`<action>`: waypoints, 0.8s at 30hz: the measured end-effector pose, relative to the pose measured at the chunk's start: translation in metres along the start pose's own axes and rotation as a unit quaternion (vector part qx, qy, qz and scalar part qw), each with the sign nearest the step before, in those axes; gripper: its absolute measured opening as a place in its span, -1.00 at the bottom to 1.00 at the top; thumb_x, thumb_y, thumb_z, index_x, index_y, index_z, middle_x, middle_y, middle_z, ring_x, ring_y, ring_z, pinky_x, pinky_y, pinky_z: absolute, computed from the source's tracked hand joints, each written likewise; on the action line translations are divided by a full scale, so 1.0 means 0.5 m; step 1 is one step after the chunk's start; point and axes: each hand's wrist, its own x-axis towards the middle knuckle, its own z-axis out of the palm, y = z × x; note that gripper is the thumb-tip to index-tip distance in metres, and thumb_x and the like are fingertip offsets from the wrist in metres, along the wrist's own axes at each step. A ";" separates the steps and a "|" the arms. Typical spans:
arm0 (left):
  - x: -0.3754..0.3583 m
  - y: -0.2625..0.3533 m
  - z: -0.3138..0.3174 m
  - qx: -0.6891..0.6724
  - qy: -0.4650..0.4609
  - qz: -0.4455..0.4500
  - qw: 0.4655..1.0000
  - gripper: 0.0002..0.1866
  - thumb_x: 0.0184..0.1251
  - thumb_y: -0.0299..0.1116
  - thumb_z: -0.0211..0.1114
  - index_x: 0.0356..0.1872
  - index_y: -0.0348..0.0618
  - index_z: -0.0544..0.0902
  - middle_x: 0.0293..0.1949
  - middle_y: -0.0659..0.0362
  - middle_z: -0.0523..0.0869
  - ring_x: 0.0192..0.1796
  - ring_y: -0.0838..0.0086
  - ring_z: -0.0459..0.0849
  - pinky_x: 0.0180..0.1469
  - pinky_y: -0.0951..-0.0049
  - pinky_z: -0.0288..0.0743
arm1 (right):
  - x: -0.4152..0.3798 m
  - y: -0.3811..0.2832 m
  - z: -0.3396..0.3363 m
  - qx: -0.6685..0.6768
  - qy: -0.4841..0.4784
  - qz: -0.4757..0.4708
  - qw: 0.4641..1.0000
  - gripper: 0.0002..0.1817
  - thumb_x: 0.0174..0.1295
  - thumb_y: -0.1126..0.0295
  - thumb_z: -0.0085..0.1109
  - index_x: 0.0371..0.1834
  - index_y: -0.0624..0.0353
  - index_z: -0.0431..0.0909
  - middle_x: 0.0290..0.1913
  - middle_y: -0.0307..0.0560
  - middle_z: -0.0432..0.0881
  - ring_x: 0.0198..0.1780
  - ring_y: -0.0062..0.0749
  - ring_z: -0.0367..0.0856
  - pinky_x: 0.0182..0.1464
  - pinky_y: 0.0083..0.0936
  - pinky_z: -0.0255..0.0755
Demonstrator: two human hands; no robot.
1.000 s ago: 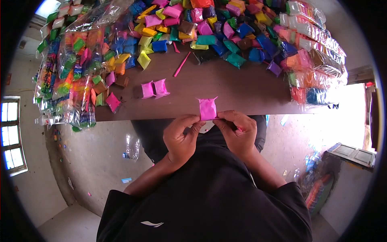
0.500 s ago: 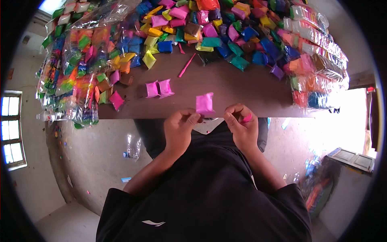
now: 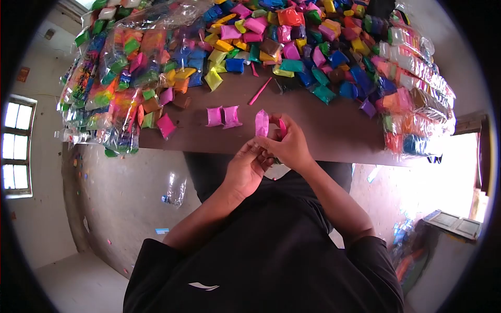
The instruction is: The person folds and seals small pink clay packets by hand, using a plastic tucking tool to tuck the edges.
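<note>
One pink packet (image 3: 262, 122) looks pinched upright in the right hand (image 3: 290, 147), presumably keeping its upper end clear, at 1 o'clock from the left hand (image 3: 244, 171), grip unclear.

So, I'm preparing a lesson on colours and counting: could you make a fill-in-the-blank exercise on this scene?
1. The held packet is ____ in colour.
2. On the table, ____ pink packets lie side by side, apart from the heap.
3. The person's sleeves are ____.

Missing words: pink; two; black.
</note>
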 end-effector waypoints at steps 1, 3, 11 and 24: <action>0.000 0.010 -0.003 0.004 -0.006 -0.004 1.000 -0.83 0.63 -0.38 0.17 0.09 -0.12 0.63 -0.13 0.20 0.71 -0.07 0.47 0.68 0.11 0.39 0.61 | 0.010 -0.010 0.001 -0.016 -0.021 0.009 1.000 -0.34 0.06 0.24 0.63 0.23 0.21 0.58 -0.48 -0.29 0.55 -0.45 -0.71 0.52 -0.39 -0.57 0.46; -0.009 0.038 -0.009 0.060 0.005 0.004 0.998 -0.81 0.60 -0.37 0.21 0.10 -0.15 0.62 -0.11 0.20 0.72 -0.06 0.48 0.69 0.09 0.42 0.61 | 0.027 -0.035 -0.002 -0.113 -0.024 -0.042 0.992 -0.36 0.07 0.25 0.61 0.22 0.20 0.59 -0.43 -0.22 0.60 -0.40 -0.59 0.60 -0.33 -0.47 0.52; 0.045 0.236 -0.006 0.804 0.015 0.393 0.446 -0.35 0.15 -0.33 0.59 0.31 -0.15 0.58 0.29 0.09 0.59 0.33 0.12 0.54 0.42 0.07 0.40 | 0.132 -0.023 -0.028 -0.377 -0.074 -0.215 0.898 -0.39 0.00 0.32 0.58 0.18 0.14 0.60 0.03 0.14 0.70 0.10 0.17 0.67 0.15 -0.11 0.56; 0.124 0.268 -0.053 0.833 -0.113 0.298 0.453 -0.31 0.09 -0.30 0.61 0.30 -0.19 0.59 0.28 -0.02 0.61 0.41 0.01 0.47 0.50 0.07 0.27 | 0.146 -0.012 -0.036 -0.382 -0.125 -0.257 0.879 -0.31 0.00 0.32 0.52 0.30 0.12 0.56 0.27 0.07 0.59 0.32 0.05 0.57 0.34 -0.18 0.50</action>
